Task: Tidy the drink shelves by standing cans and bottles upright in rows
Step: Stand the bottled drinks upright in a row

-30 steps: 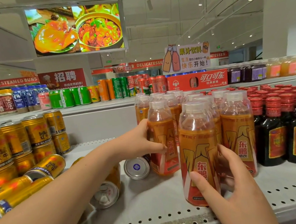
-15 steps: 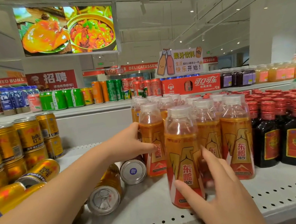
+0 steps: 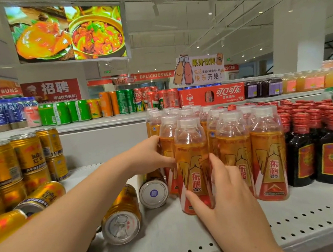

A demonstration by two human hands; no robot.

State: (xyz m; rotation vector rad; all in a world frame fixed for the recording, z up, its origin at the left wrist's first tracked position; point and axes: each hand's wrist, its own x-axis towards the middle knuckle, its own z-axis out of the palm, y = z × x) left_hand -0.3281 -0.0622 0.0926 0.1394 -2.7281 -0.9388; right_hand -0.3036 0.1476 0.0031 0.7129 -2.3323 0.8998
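The right hand grips the front orange bottle a little back from the shelf edge, the left hand grips the bottle behind, with fallen cans just left.

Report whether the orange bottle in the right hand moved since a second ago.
Yes. The held bottle slid back and left on the shelf, now level with the rightmost orange bottle.

Four gold cans lie on their sides, and three orange bottles stand in the front row.
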